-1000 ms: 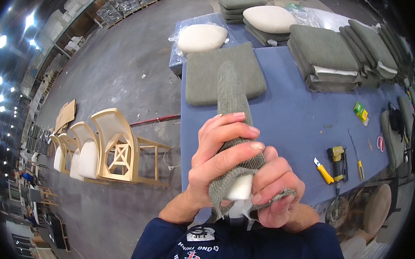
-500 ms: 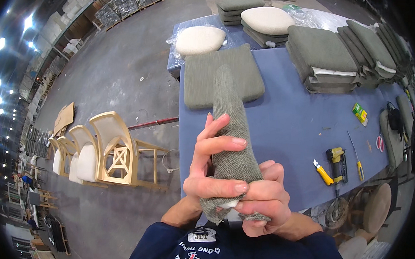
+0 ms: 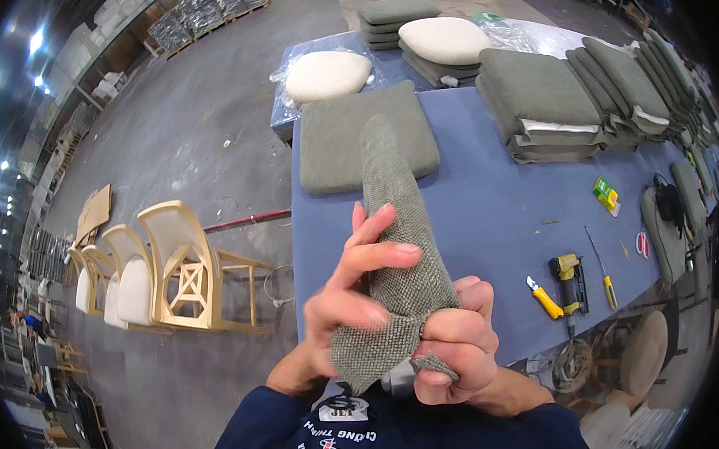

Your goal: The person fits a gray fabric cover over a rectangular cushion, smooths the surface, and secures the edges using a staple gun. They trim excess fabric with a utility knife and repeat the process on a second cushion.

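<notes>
Both hands gripping one green fabric roll [image 3: 399, 252] near chest: right hand [image 3: 459, 346] clenching its lower end, left hand [image 3: 355, 302] wrapping loosely beside; long axis pointing away, over blue bench [image 3: 492, 216].

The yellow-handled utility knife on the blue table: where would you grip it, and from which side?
Grip the yellow-handled utility knife by its yellow handle, coming from above on the near right: it lies flat on the blue table, blade end pointing up-left, with the staple gun close beside it.

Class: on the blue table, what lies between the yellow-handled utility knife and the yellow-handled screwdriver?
The head view shows a yellow-and-black staple gun between the utility knife and the screwdriver.
</notes>
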Demonstrator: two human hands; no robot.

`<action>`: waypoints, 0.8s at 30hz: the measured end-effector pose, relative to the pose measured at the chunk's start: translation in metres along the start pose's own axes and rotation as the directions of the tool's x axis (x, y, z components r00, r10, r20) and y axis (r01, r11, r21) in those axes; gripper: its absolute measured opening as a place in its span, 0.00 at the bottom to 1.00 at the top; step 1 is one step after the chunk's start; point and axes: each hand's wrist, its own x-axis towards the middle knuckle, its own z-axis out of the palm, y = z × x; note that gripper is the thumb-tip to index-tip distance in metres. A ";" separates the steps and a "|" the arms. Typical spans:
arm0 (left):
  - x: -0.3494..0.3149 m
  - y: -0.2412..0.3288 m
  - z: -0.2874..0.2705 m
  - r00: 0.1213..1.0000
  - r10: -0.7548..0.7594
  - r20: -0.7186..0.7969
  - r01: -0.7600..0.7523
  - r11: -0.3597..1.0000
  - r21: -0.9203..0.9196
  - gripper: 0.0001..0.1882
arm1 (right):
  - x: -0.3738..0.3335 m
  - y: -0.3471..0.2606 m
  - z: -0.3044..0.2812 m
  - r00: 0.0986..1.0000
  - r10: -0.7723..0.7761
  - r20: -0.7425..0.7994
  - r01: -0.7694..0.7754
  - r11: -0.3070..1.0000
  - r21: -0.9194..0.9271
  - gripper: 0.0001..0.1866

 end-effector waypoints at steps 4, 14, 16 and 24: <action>0.043 0.029 -0.011 0.969 -0.246 0.029 0.246 0.942 -0.230 0.28 | -0.004 0.006 0.000 0.999 -0.030 -0.038 0.028 0.998 -0.056 0.15; 0.080 0.036 -0.001 0.827 -0.321 0.461 0.015 0.833 0.553 0.28 | 0.003 0.001 -0.003 0.999 -0.039 0.023 0.040 0.996 -0.079 0.15; 0.077 0.035 0.000 0.831 -0.303 0.466 -0.010 0.830 0.557 0.25 | 0.001 0.002 -0.005 0.998 -0.054 0.028 0.055 0.997 -0.057 0.16; 0.073 0.031 0.020 0.845 -0.298 0.443 -0.027 0.804 0.594 0.20 | -0.008 0.008 -0.014 0.998 -0.050 -0.042 0.045 0.993 -0.109 0.16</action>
